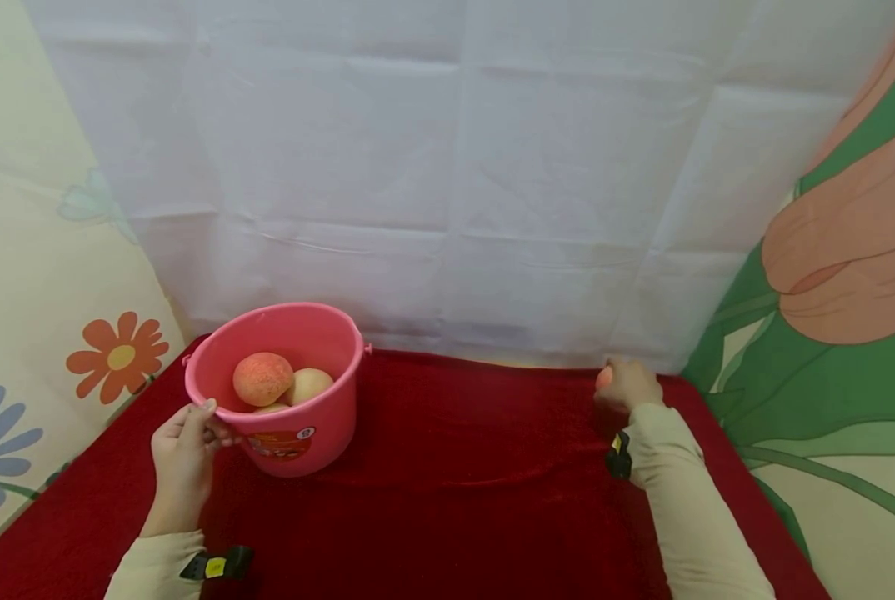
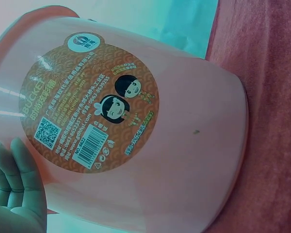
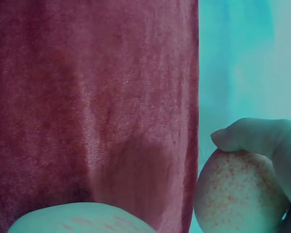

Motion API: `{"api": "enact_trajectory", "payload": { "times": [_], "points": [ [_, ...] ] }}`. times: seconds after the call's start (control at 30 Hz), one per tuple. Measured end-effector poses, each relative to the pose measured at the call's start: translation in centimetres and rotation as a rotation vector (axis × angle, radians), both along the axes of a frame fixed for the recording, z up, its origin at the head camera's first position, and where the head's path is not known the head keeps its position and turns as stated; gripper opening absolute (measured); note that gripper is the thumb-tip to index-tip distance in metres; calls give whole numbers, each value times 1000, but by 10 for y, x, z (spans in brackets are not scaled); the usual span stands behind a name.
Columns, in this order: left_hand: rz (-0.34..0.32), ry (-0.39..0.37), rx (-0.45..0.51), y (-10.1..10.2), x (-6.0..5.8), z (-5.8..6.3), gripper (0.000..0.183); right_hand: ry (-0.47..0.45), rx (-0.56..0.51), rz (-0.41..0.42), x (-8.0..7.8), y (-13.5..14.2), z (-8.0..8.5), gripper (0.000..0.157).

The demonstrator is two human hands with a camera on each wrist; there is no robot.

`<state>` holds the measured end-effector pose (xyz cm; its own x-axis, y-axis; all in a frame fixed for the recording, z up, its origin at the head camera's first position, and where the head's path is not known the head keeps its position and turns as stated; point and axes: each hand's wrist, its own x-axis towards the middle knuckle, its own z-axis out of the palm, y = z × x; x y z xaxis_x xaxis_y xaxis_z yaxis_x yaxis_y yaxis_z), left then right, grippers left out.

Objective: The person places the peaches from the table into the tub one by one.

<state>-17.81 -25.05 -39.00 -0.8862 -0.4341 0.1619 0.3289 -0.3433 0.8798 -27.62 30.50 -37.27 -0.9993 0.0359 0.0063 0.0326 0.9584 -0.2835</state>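
A pink bucket (image 1: pixel 327 425) stands on the red cloth at the left, a round orange label (image 2: pixel 89 109) on its side. My left hand (image 1: pixel 185 450) grips its near rim, thumb at the edge and fingers outside below it. Inside lie a reddish peach (image 1: pixel 263 379), a paler one (image 1: pixel 310 385) and part of another. Far to the right, my right hand (image 1: pixel 637 385) holds a speckled peach (image 3: pixel 240 191) near the cloth's back edge, one digit bent over its top. A pale rounded surface with reddish streaks (image 3: pixel 82 219) shows at the bottom of the right wrist view.
The red cloth (image 1: pixel 455 492) covers the table and stretches between bucket and right hand. A white creased sheet (image 1: pixel 455 167) hangs behind it. Walls with painted flowers (image 1: pixel 121 357) stand at both sides. Each wrist wears a black strap (image 1: pixel 215 565).
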Motion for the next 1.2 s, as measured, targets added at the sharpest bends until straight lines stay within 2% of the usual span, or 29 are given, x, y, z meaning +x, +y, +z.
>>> {"api": "enact_trajectory", "payload": {
  "times": [0.37,0.57,0.8,1.2],
  "points": [
    [0,7,11,0,0,0,33,16,17,-6,1,-6,10,63],
    [1,7,10,0,0,0,33,73,35,25,-2,-5,15,66],
    [-3,7,0,0,0,0,33,72,19,34,-2,-9,24,68],
    [-2,6,10,0,1,1,33,130,44,69,-4,-15,33,67]
  ]
}}
